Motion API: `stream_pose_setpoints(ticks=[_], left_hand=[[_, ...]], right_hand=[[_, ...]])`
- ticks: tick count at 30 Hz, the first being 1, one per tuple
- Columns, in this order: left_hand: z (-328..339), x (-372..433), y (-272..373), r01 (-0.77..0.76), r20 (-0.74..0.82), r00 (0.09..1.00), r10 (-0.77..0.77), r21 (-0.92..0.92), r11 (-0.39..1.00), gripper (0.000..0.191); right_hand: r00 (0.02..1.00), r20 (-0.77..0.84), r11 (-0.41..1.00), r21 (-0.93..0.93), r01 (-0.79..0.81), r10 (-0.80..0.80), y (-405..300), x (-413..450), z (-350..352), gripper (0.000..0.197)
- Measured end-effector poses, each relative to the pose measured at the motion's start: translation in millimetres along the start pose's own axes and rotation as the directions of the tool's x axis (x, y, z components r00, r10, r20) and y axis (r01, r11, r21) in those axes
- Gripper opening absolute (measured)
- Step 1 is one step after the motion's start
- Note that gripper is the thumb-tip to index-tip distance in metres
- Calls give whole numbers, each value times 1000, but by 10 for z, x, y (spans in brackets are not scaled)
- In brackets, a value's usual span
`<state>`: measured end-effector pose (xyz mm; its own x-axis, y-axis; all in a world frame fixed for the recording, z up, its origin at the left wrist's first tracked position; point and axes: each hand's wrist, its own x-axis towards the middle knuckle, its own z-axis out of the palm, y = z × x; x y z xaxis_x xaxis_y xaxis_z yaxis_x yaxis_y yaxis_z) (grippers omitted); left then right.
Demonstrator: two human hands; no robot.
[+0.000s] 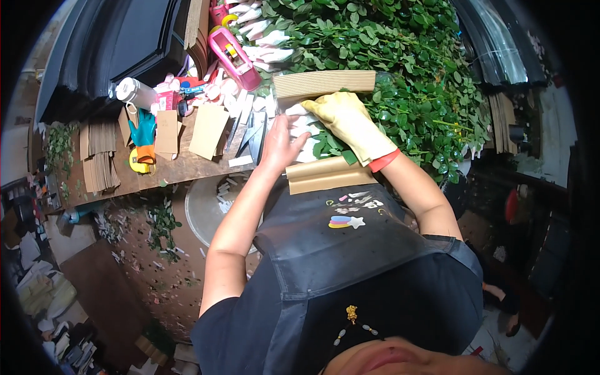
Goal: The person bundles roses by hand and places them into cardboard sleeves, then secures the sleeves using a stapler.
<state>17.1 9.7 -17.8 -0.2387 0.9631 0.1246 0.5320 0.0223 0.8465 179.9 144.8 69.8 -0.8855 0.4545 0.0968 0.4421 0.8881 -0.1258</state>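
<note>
My left hand (pixel 282 143) is bare and rests against the left end of a row of white-wrapped flower heads (pixel 307 133), thumb apart from the fingers. A yellow rubber glove with a red cuff covers my right hand (pixel 344 122). It lies over the flower heads and green leaves (pixel 330 145), its fingertips partly hidden. The bunch sits on corrugated cardboard, between a raised far flap (pixel 326 83) and a folded near flap (pixel 333 174) close to my apron (pixel 337 243). Black-handled scissors (pixel 255 136) lie just left of my left hand.
A large heap of leafy stems (pixel 412 61) covers the bench beyond and to the right. Leftward are a pink tape dispenser (pixel 236 61), a white bottle (pixel 136 92), cardboard pieces (pixel 208 131), a teal-and-orange glove (pixel 143 131) and a yellow tape measure (pixel 139 161). Below stands a round tub (pixel 194 211).
</note>
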Motion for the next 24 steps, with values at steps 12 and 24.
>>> stream_pose_setpoints(ticks=[12,24], left_hand=[[-68,-28,37,-58,97,994,51,65,996,45],[-100,21,42,9,98,995,-15,62,998,58]], right_hand=[[985,116,971,-216,-103,131,-434,244,182,28],[974,-110,907,397,-138,196,-308,-216,-523,31]])
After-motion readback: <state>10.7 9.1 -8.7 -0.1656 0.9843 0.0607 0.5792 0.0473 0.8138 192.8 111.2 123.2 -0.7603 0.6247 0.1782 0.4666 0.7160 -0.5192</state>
